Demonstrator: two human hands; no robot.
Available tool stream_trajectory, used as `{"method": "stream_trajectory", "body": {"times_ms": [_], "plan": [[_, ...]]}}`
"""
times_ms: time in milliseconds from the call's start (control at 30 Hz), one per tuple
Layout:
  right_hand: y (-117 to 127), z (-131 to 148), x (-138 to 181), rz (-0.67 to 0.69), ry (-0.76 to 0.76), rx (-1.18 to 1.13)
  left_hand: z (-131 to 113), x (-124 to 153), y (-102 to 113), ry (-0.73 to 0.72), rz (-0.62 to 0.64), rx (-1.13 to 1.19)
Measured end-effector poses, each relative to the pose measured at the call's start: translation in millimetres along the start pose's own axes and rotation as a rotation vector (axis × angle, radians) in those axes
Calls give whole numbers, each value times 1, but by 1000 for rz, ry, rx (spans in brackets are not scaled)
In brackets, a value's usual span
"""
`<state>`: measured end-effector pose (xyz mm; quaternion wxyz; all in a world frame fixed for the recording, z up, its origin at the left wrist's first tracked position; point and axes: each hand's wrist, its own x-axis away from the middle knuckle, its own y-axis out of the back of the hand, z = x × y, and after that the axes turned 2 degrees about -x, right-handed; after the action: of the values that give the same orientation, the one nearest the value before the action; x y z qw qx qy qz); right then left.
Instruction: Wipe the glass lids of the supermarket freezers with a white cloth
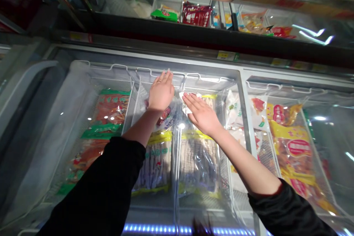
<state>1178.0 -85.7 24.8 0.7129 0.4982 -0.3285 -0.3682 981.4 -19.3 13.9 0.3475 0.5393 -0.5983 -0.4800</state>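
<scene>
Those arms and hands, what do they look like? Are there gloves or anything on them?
No gloves: the left hand and right hand are both bare. A thin ring circles one left finger. The left sleeve and right sleeve are plain black, loose and wrinkled, leaving the wrists uncovered.

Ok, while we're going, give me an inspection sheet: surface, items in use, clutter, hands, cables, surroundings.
Surface: transparent freezer lid, with light reflections on it.
Items in use: white tissue or cloth, partly covered by the right hand's fingers.
Clutter: below the lid, green-edged packs and yellow-edged packs in wire baskets.
Hands: left hand laid flat near the lid's far edge, fingers extended; right hand flat over the white tissue or cloth.
Cables: nothing seen.
Surroundings: yellow bags in the compartment to the right; red packs in the display beyond; price label on the ledge.
</scene>
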Motion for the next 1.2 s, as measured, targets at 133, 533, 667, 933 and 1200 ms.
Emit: {"method": "stream_trajectory", "body": {"times_ms": [133, 533, 667, 933, 1200], "plan": [[-2, -14, -4, -77, -129, 11, 0, -1, -1, 2, 11, 10], [-16, 39, 31, -11, -42, 32, 1, 3, -1, -12, 9, 4], [-13, 28, 51, -15, -88, 30, -1, 14, 1, -46, 34, 23], [-21, 46, 18, -112, -201, 4, -11, 80, 10, -60, 105, 34], [-24, 58, 64, -28, -59, -13, -7, 100, 2, -90, 46, -11]]}}
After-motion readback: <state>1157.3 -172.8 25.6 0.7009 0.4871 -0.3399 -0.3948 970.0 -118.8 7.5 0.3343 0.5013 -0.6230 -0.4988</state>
